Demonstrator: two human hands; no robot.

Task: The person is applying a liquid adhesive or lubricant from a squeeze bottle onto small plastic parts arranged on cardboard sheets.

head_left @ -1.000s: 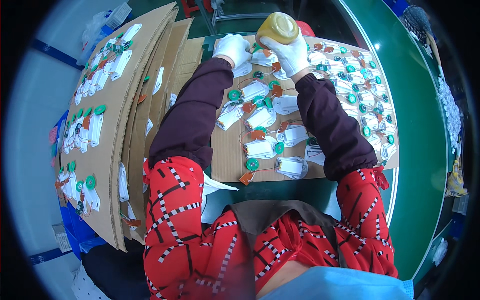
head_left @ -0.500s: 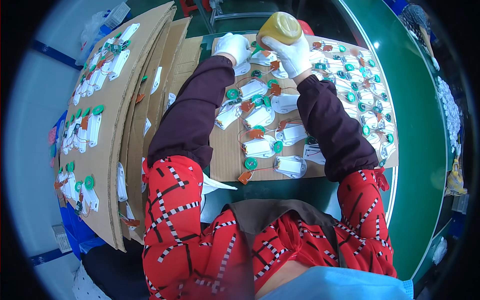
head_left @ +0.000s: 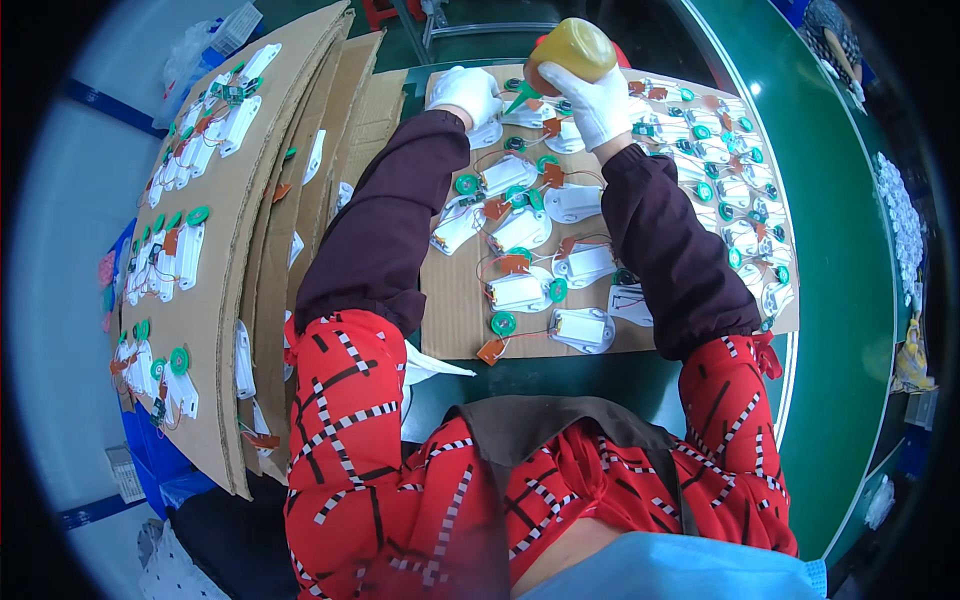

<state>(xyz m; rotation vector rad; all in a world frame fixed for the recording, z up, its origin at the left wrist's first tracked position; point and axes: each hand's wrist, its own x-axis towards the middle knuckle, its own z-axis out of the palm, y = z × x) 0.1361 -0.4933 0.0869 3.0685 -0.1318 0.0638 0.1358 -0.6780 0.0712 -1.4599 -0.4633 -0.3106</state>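
In white gloves, both hands are over the far part of a cardboard sheet [head_left: 455, 335] on the table. My right hand [head_left: 595, 105] is closed round a squeeze bottle [head_left: 580, 50] of yellowish liquid, tilted with its green nozzle pointing down and left. Below the nozzle lies a white plastic housing [head_left: 525, 115]. At the far left edge of the sheet my left hand [head_left: 466, 93] is closed, its fingertips hidden; another white housing [head_left: 485, 135] shows just under it. Rows of housings with wires, green discs [head_left: 503, 323] and orange-brown tabs [head_left: 491, 350] fill the sheet.
Leaning cardboard sheets [head_left: 225, 330] stand at my left, carrying more white wired parts [head_left: 187, 250]. To the right runs a green surface [head_left: 840, 300], with a heap of clear pieces [head_left: 897, 225] beyond. Another person [head_left: 832, 40] is at the far right.
My right hand and the bottle have shifted slightly right and up, and more of the green nozzle shows. My left hand stays in place.
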